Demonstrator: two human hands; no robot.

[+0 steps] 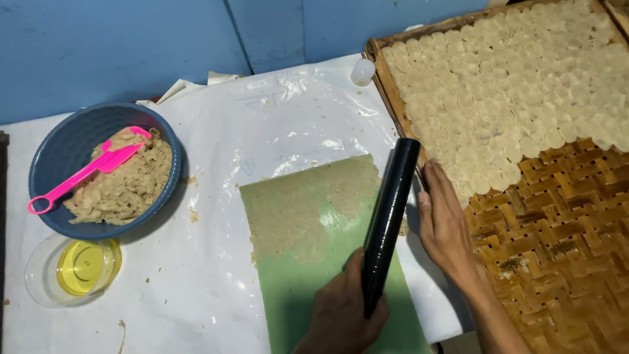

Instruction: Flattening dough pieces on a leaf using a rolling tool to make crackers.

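A black cylindrical roller (390, 216) lies diagonally across the right edge of a green sheet (308, 288). The sheet's upper half is covered by a thin layer of pale brown dough (301, 203). My left hand (341, 318) grips the roller's near end. My right hand (445, 226) lies flat with fingers stretched out, just right of the roller's upper part, between it and the woven bamboo tray (563, 249). Whether its fingers touch the roller I cannot tell.
Many thin pale round discs (511, 85) cover the tray's far half. At the left, a blue bowl (49, 147) holds dough and a pink spatula (85, 174). Below it is a clear dish of yellow oil (85, 265). White plastic (216, 131) covers the table. A small white cap (362, 71) sits by the tray corner.
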